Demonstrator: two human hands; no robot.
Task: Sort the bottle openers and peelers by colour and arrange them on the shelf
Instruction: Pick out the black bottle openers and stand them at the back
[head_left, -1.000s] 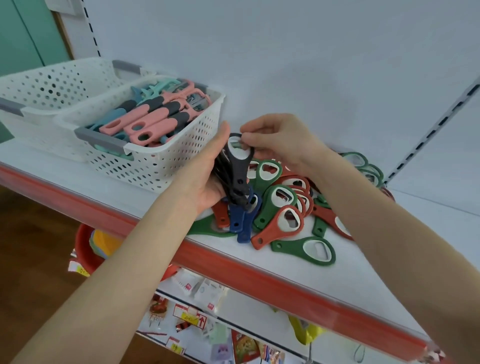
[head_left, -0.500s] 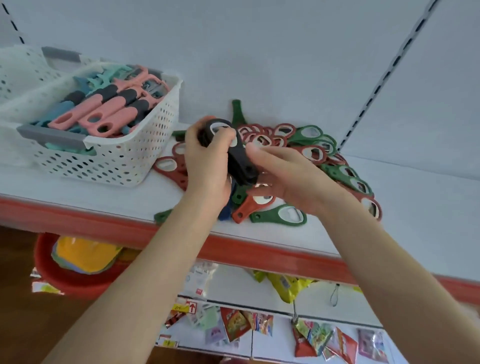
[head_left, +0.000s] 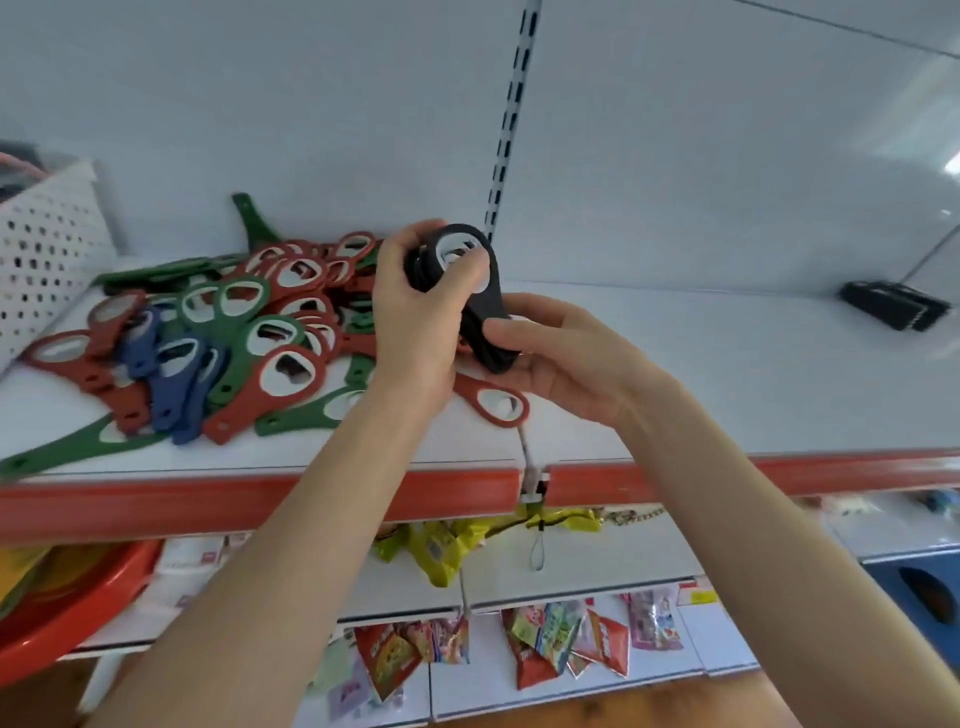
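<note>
The white perforated basket (head_left: 49, 244), which a second ago sits squarely in view with its peelers, is now only a sliver at the far left, because the view and both hands have swung right along the shelf (head_left: 727, 374). The unsorted pile (head_left: 270, 332) stays on the left half of the shelf: flat, matte red openers (head_left: 283, 374), green openers (head_left: 241, 299) and blue openers (head_left: 176, 369), each a thin teardrop with a pale oval ring and a tapering handle, overlapping loosely. The left hand (head_left: 415, 322) has its grip closed round the ring ends of the black bottle openers (head_left: 485, 312), thumb laid across the top opening. That bundle, earlier held over the middle of the pile, is now in the air at the pile's right edge, above a lone red opener (head_left: 498, 405) and in front of the slotted upright (head_left: 511, 119). The right hand (head_left: 566, 364), which a second ago pinches the top ring, now cups the handle ends from below, grip curled round them. I judge the black set is gathered and headed for the bare right half, where a dark, ridged block (head_left: 896, 306) already lies; what it is, I cannot tell. The shelf is smooth and white, with a glossy red front strip.
</note>
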